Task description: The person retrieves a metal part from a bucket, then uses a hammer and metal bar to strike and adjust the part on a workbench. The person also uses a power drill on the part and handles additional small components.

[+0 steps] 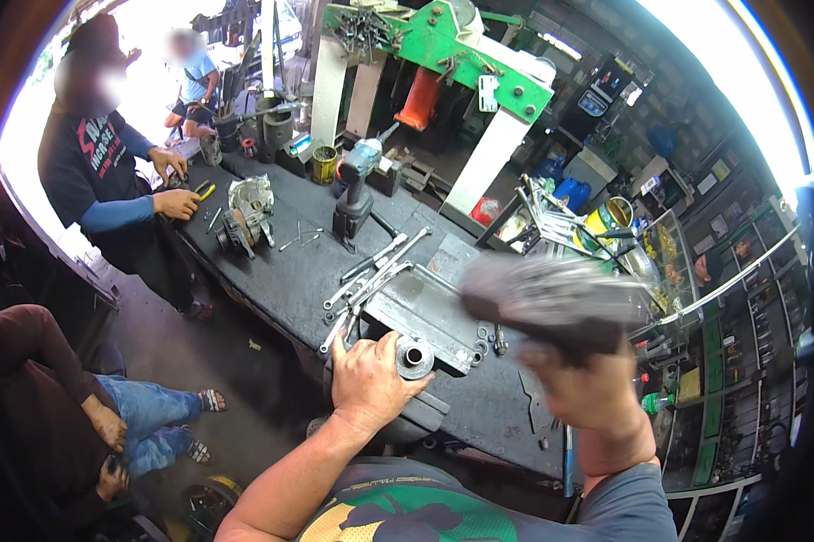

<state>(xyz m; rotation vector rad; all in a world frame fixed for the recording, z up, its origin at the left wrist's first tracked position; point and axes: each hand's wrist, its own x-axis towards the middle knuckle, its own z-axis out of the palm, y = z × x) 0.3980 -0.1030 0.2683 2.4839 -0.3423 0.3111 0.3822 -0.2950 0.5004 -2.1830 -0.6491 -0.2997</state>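
Observation:
My left hand is closed around a round grey metal part with a short hollow tube standing up in its centre. Beneath that part are the metal jaws of what looks like a bench vise, partly hidden by the hand. Raised over the right side of the bench, my right hand grips a bulky grey and black tool. Motion smears the tool, so its exact kind does not show. A gap separates it from the round part.
Several wrenches lie on the dark workbench, near a cordless impact wrench and a metal casting. Small rings lie to the right. A green press frame stands behind. Two people are nearby at left, another farther back.

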